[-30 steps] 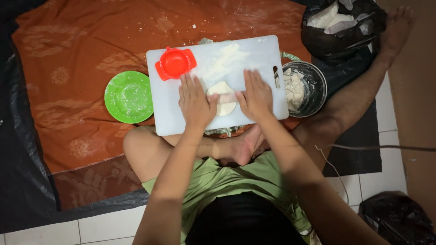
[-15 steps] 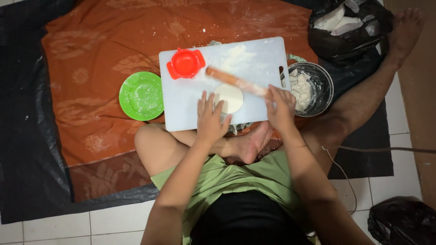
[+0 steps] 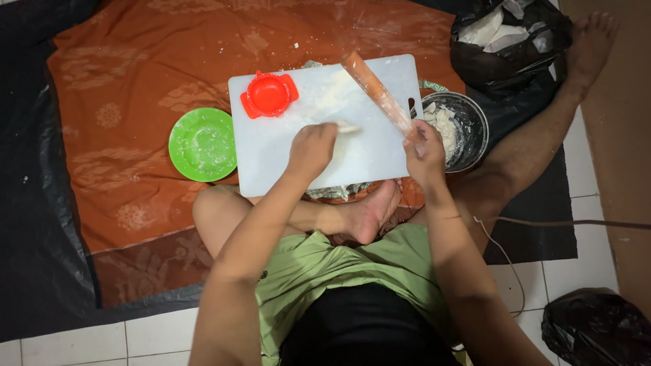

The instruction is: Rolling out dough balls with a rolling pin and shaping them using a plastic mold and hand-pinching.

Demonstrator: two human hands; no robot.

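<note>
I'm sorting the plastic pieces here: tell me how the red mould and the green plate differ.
The red mould sits on the white cutting board; the green plate lies off it, on the orange cloth. The mould is smaller, with side tabs; the plate is larger and plainly round. Both are bright, floury and untouched by either hand.

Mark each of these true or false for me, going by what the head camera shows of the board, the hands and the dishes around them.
1. The right hand holds the rolling pin by its near end. True.
2. The left hand rests on the green plate. False: it is on the white cutting board, holding flat dough.
3. The red dumpling mould sits on the board. True.
4. The metal bowl lies left of the board. False: it is at the right edge.
</note>
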